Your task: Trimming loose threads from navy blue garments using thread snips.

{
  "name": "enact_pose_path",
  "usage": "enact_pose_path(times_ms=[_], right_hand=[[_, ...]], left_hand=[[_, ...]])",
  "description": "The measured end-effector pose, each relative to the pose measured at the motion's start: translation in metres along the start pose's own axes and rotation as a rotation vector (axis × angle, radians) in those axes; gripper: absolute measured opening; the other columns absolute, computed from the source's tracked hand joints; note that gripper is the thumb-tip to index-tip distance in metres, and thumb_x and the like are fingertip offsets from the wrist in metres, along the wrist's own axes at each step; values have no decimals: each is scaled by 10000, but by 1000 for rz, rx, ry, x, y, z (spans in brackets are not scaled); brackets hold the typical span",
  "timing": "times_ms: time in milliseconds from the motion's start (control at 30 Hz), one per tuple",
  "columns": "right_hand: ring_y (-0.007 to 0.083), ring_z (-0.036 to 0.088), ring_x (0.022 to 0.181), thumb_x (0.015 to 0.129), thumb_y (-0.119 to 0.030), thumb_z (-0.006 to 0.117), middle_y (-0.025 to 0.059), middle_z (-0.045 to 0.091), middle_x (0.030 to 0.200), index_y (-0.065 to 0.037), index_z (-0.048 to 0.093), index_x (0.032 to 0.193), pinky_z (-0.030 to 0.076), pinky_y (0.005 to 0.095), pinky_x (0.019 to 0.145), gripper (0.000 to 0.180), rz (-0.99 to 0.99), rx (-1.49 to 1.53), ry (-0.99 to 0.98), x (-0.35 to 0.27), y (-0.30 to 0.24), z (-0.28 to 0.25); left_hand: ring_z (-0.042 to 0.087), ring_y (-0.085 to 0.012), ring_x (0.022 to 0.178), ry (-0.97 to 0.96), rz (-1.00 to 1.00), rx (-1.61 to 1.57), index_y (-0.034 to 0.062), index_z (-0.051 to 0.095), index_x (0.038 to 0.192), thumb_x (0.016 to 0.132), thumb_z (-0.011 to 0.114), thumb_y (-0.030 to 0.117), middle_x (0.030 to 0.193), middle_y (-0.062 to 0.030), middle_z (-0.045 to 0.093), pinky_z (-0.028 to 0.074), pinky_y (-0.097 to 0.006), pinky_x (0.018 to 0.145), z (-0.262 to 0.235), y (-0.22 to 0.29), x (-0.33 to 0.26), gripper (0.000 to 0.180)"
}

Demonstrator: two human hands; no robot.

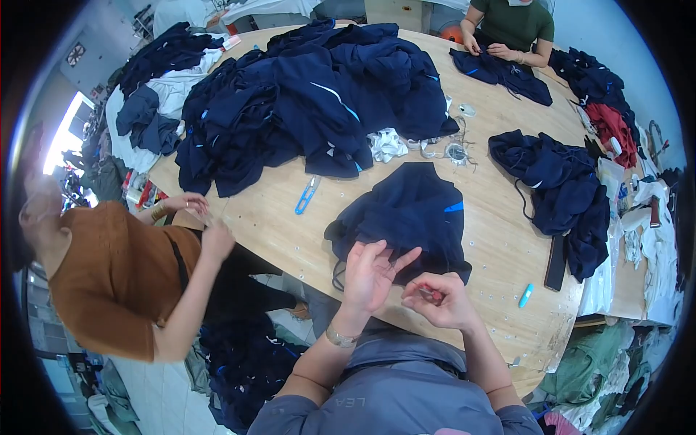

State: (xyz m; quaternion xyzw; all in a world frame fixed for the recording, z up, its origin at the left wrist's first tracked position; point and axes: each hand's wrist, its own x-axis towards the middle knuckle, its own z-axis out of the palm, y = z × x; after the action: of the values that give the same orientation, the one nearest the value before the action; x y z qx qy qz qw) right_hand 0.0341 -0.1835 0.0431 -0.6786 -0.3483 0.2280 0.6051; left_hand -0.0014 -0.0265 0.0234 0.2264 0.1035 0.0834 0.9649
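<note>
Head view, hands (373,274) (442,299) on navy garment (409,214), blue clipper (307,194) nearby

Packaging observed: clear plastic bags (610,174), crumpled, at the table's right edge, beside the dark garment heap. A bright rectangular screen or lit panel (67,134) stands at far left, tilted, white-glowing. Nothing else of this kind can be made out.

head cam, looking down, close over wood table (500,239)
</note>
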Motion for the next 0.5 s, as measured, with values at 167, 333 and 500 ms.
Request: enact_pose_path(times_ms=[167, 333, 500], right_hand=[[62, 405, 537, 760, -316, 685, -3, 480, 613, -26, 573, 794, 328, 215, 486, 313, -7, 93, 179, 0, 23, -9], [111, 452, 518, 792, -222, 664, 35, 478, 603, -24, 543, 786, 355, 244, 483, 233, 28, -230, 373, 9, 26, -7], [205, 514, 517, 758, -282, 694, 60, 514, 624, -39, 548, 749, 376, 280, 466, 284, -124, -617, 442, 14, 32, -3]], left_hand=[[600, -193, 979, -15, -8, 63, -10, 547, 1066, 953, 406, 144, 1031, -110, 620, 465, -448, 928, 4, -1, 2, 238], [598, -190, 982, 45, -5, 103, -28, 526, 1112, 957, 424, 198, 1067, -124, 610, 477, -411, 914, 0, -5, 2, 292], [603, -184, 970, 17, -10, 105, -31, 516, 1130, 957, 427, 206, 1059, -124, 614, 495, -375, 885, -3, -3, 2, 307]])
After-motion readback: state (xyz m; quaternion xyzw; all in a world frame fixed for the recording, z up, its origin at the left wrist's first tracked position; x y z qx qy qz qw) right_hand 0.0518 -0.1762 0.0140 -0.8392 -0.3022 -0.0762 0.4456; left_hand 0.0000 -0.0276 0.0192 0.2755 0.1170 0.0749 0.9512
